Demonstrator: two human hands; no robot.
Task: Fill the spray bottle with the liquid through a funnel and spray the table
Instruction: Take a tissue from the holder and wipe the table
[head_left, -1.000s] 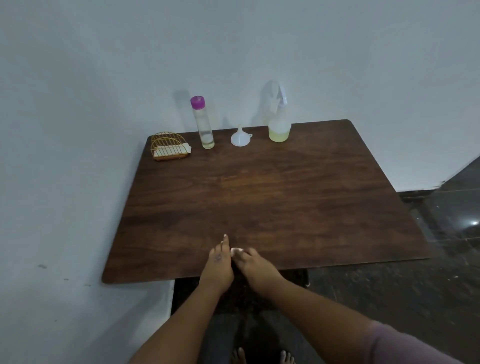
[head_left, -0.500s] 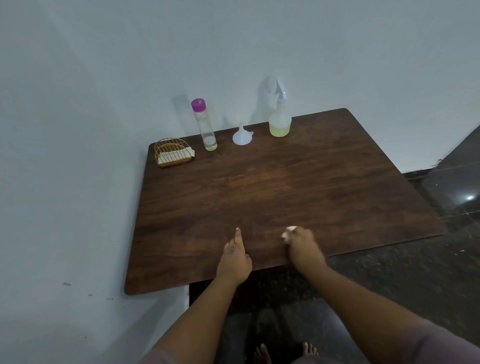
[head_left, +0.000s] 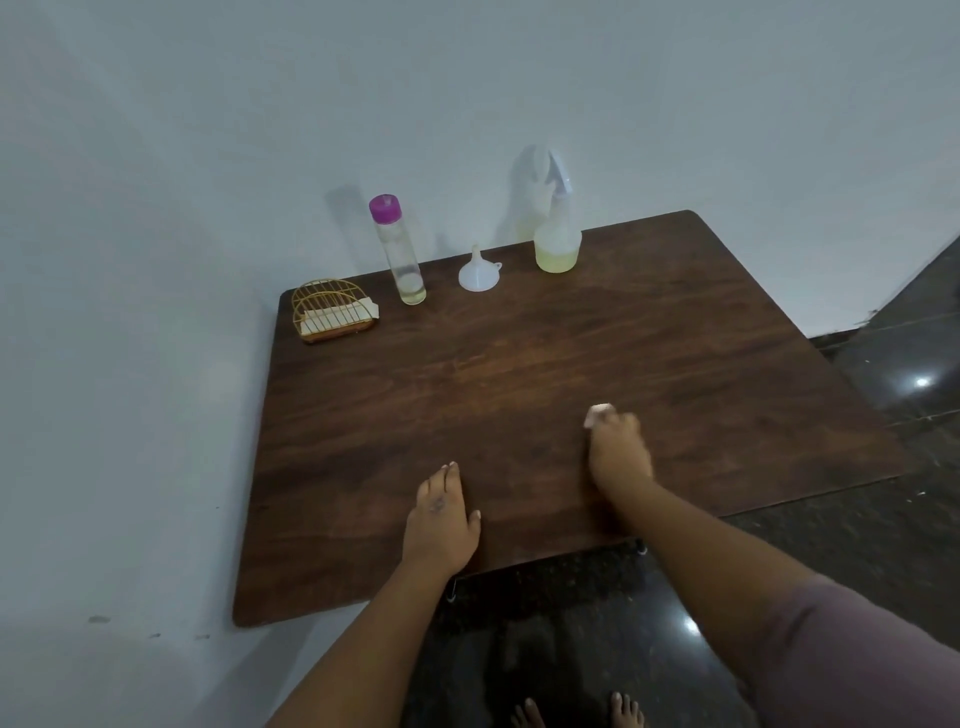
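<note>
Spray bottle (head_left: 557, 236) aside for a moment, the scene runs from the left like this. At the far left corner of the bench (head_left: 519, 374) sits a gold wire rack (head_left: 332, 310) holding some white sheets. Just to its right stands a tall clear bottle (head_left: 399, 249) with a purple cap on; only a little yellowish liquid shows at its bottom. Next comes a small white funnel (head_left: 479, 271), resting mouth-down on the wood, apart from both bottles. Then the spray bottle stands upright at the far edge by the wall, its trigger head fitted and pale yellow liquid in its lower part.

Nearer the front edge, the left hand (head_left: 441, 514) rests flat on the bench with its fingers straight and holding nothing. To its right, the right hand (head_left: 618, 452) is blurred; its fingers curl around a small white wad (head_left: 597, 414), perhaps tissue, pressed to the wood.

Judging by this, the filling looks done: the tall bottle is nearly drained and capped, the funnel set aside, the sprayer closed. Whether the bench has been sprayed cannot be told, since no wet patch is plain, though the wad on the wood suggests wiping.
</note>
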